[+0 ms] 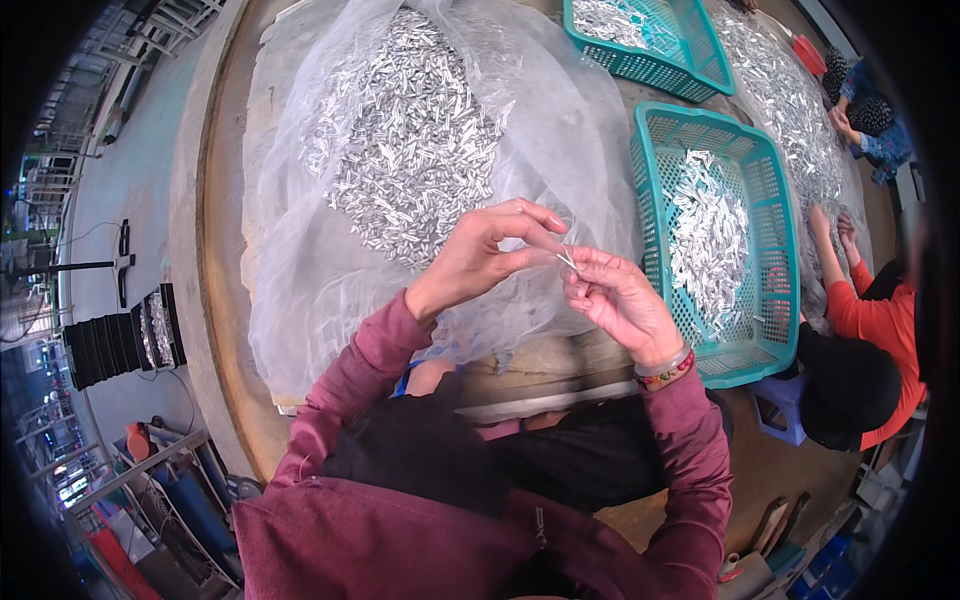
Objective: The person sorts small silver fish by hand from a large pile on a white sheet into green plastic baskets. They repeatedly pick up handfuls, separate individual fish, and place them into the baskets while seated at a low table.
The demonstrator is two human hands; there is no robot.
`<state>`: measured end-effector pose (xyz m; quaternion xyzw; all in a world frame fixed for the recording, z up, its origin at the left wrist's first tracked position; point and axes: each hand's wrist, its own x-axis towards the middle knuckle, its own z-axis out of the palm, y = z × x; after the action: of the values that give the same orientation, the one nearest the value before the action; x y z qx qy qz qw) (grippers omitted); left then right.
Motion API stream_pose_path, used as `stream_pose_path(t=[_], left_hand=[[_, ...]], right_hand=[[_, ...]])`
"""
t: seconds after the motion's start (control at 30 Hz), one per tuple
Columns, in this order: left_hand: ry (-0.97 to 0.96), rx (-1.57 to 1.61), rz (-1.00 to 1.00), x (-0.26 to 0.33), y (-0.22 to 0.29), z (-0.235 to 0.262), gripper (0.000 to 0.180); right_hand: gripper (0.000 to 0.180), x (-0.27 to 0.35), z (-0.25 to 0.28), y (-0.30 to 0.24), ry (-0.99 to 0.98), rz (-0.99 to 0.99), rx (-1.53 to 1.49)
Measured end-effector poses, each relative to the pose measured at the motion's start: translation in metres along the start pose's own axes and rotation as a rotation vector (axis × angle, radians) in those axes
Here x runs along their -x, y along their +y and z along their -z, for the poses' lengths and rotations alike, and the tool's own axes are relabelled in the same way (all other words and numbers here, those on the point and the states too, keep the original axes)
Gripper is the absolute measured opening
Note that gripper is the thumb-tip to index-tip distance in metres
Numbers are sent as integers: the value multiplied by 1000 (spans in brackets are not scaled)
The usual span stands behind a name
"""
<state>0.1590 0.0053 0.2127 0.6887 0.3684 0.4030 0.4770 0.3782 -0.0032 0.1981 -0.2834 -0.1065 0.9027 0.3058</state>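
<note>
In front of me, my right hand [625, 305] pinches a small silvery strip [567, 261] between thumb and fingertips, its other fingers curled in. My left hand [490, 250] meets it from the other side, thumb and fingers bent together at the strip's end; what lies between those fingertips is too small to make out. Beneath and beyond my hands, a large heap of small silvery pieces [410, 130] lies on a sheer white mesh cloth [560, 170]. By my right hand stands a green plastic basket [650, 190] with a pile of similar silvery pieces [708, 235].
Another green basket [690, 85] with silvery pieces stands at the far right. Beyond it runs a second long heap [770, 80], where a person in orange [870, 310] and another in blue [880, 150] have their hands. A purple stool [780, 408] stands by the near basket.
</note>
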Motion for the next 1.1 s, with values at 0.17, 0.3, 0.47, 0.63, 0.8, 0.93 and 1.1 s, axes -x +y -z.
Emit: stream_pose_path(t=[0.17, 0.3, 0.47, 0.63, 0.8, 0.93, 1.1], left_hand=[[-63, -14, 29, 2, 6, 3, 12], [-104, -111, 5, 2, 10, 6, 14], [-77, -140, 44, 2, 13, 8, 18], [-52, -12, 190, 2, 12, 13, 18], [-56, 164, 318, 4, 9, 7, 16], [-47, 192, 346, 5, 7, 6, 17], [-66, 57, 283, 6, 5, 5, 16]], right_hand=[[20, 1, -1, 0, 8, -26, 58], [19, 3, -2, 1, 48, -44, 121], [20, 4, -5, -3, 80, -33, 288], [22, 8, -8, -13, 97, 88, 457], [23, 7, -9, -11, 90, 154, 527], [21, 3, -8, -7, 141, 207, 646], [19, 4, -8, -5, 167, 202, 688]])
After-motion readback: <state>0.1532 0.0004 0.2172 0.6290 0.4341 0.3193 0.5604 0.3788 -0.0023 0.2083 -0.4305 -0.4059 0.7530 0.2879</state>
